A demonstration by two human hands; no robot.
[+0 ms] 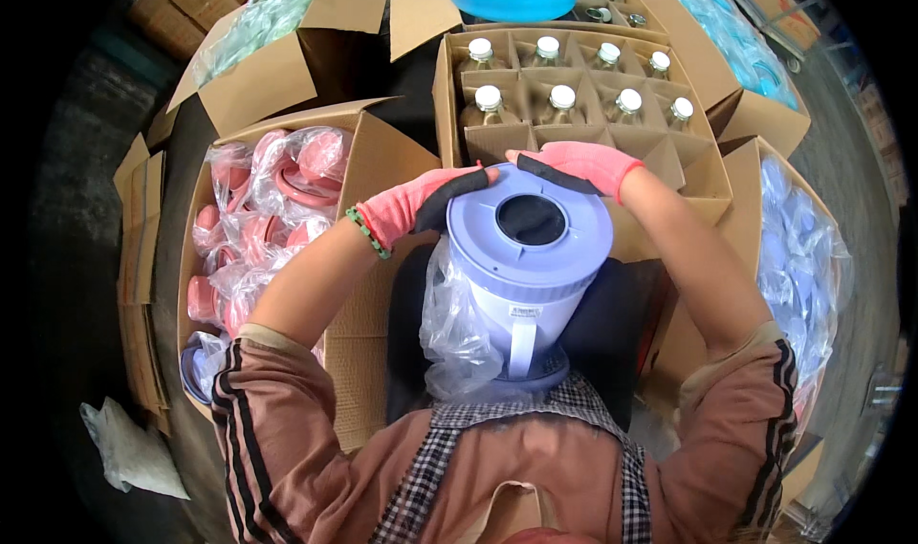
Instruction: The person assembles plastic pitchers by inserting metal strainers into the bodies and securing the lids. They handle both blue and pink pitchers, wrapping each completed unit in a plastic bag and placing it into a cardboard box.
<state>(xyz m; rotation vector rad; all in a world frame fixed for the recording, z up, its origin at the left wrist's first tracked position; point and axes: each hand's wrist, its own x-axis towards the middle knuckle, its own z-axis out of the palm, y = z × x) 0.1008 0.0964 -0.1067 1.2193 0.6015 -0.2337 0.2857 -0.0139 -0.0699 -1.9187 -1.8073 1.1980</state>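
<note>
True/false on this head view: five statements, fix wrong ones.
The pink-and-black-gloved left hand and right hand touch the round-topped purple plastic jug. True.

A round blue plastic basin sits beyond the white-capped transparent bottles. True.

The bottles stand undivided. False: brown cardboard dividers separate them.

The nearest left-side brown cardboard carton holds mainly green items. False: mainly pink plastic items.

Crumpled clear plastic film is at the jug's left side. True.

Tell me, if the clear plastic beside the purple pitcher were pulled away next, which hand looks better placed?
Probably the left hand: the clear plastic hangs on the left side of the purple pitcher, nearer that hand. The right hand rests toward the pitcher's far right edge, farther away.
</note>
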